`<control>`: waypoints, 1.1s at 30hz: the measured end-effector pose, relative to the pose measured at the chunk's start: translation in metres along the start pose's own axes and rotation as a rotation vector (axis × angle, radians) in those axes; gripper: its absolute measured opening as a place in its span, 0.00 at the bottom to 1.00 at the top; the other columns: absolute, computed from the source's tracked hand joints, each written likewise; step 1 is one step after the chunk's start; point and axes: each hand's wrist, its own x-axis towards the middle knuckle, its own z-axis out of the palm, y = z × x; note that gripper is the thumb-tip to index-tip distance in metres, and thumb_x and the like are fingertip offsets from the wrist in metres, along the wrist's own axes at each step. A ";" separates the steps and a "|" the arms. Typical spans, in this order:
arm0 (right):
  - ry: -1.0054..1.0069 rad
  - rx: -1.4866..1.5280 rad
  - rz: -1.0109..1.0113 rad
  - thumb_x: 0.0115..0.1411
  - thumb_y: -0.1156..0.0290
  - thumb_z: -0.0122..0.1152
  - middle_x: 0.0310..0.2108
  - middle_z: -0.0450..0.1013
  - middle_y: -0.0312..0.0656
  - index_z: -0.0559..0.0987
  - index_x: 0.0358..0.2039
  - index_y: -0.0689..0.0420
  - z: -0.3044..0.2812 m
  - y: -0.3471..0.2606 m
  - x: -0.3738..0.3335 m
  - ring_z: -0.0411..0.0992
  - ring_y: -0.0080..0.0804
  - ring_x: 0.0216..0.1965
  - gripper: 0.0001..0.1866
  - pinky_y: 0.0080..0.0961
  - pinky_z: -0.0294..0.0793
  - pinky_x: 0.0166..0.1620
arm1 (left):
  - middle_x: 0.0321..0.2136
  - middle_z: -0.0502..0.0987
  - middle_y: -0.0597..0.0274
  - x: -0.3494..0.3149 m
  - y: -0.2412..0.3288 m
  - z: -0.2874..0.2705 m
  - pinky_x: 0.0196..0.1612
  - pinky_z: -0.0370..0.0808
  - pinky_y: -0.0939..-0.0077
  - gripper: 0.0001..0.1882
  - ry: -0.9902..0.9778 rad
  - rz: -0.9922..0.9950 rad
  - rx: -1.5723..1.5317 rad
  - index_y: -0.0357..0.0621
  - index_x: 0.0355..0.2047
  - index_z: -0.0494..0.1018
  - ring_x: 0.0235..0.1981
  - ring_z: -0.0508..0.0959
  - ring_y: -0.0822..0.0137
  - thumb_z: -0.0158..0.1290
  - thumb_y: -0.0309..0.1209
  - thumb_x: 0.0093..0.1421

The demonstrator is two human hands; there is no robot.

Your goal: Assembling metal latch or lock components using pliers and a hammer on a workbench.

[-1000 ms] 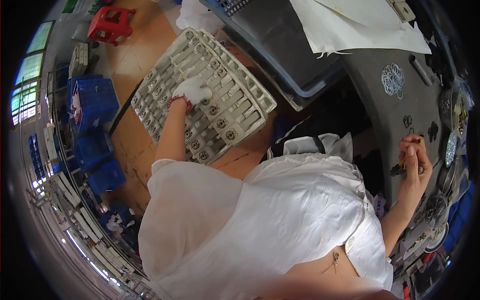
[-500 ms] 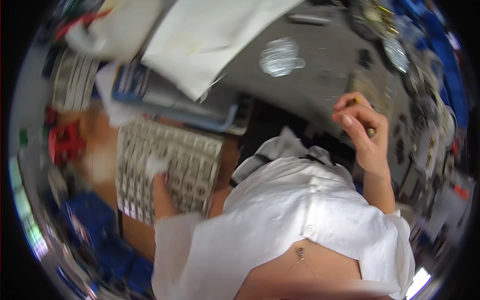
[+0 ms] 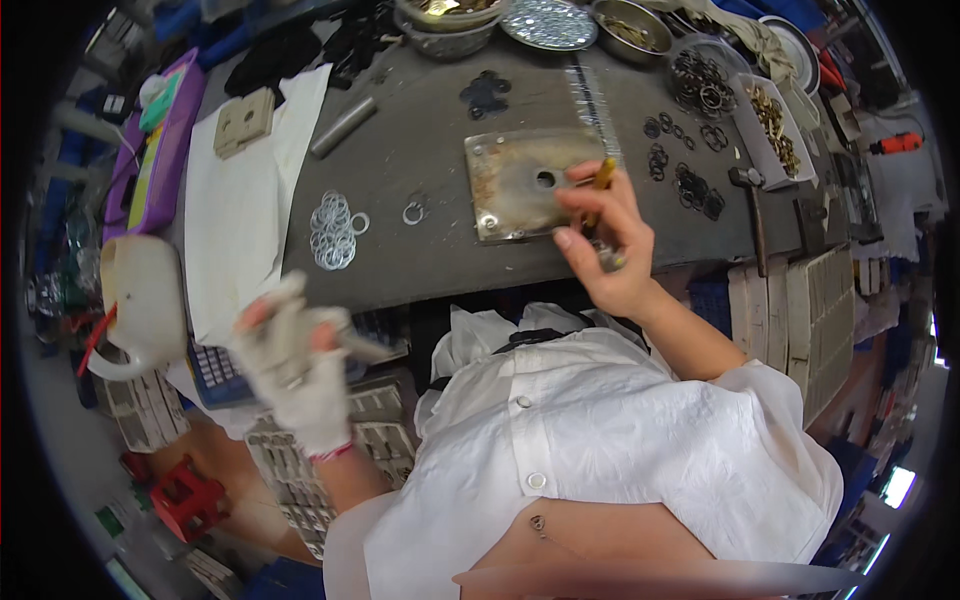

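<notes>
White glove cloth covers the left hand (image 3: 305,380), its bare fingertips (image 3: 324,337) closed on a grey part (image 3: 366,346) that juts out to the right; both are blurred, so the exact grip is unclear. The part hangs in the air by the near left edge of the bench (image 3: 420,265). The bare right hand (image 3: 622,250) has its fingers bent around a yellow tool (image 3: 604,176), which slants above the right side of a steel plate (image 3: 510,185) with a dark round hole. Left of the plate lie a lone ring (image 3: 413,213), a heap of silver rings (image 3: 331,235) and a rod (image 3: 343,126); a white sheet (image 3: 230,230) drapes farther left. To the right are black rings (image 3: 698,190), a hammer (image 3: 757,225) and a white box (image 3: 756,140) of brass pieces (image 3: 776,130). A compartmented tray (image 3: 375,388) sits lower, beyond the gloved wrist.
</notes>
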 end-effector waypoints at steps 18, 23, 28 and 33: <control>-0.021 -0.754 0.398 0.51 0.73 0.64 0.44 0.70 0.48 0.79 0.36 0.60 -0.143 0.034 0.022 0.72 0.50 0.46 0.11 0.38 0.72 0.47 | 0.21 0.74 0.59 0.057 0.017 0.213 0.27 0.71 0.62 0.13 -0.588 0.573 0.781 0.46 0.32 0.70 0.22 0.75 0.55 0.60 0.39 0.56; -0.041 -0.880 0.294 0.56 0.72 0.62 0.37 0.71 0.48 0.79 0.37 0.63 -0.162 0.082 0.051 0.72 0.50 0.40 0.10 0.39 0.72 0.44 | 0.21 0.74 0.59 0.057 0.023 0.219 0.27 0.71 0.61 0.15 -0.703 0.538 0.872 0.47 0.32 0.70 0.23 0.77 0.55 0.60 0.42 0.56; -0.129 -0.903 0.559 0.57 0.68 0.64 0.40 0.76 0.51 0.80 0.45 0.60 -0.174 0.098 0.085 0.74 0.51 0.45 0.16 0.40 0.72 0.48 | 0.19 0.75 0.58 0.067 0.027 0.221 0.27 0.71 0.61 0.17 -0.761 0.460 0.844 0.47 0.33 0.70 0.26 0.78 0.54 0.60 0.45 0.56; -0.283 -0.981 0.501 0.56 0.65 0.65 0.40 0.76 0.52 0.80 0.44 0.62 -0.168 0.120 0.089 0.74 0.51 0.47 0.18 0.39 0.73 0.49 | 0.22 0.78 0.59 0.085 0.025 0.217 0.28 0.71 0.67 0.19 -0.803 0.268 0.808 0.43 0.36 0.72 0.25 0.78 0.56 0.58 0.46 0.57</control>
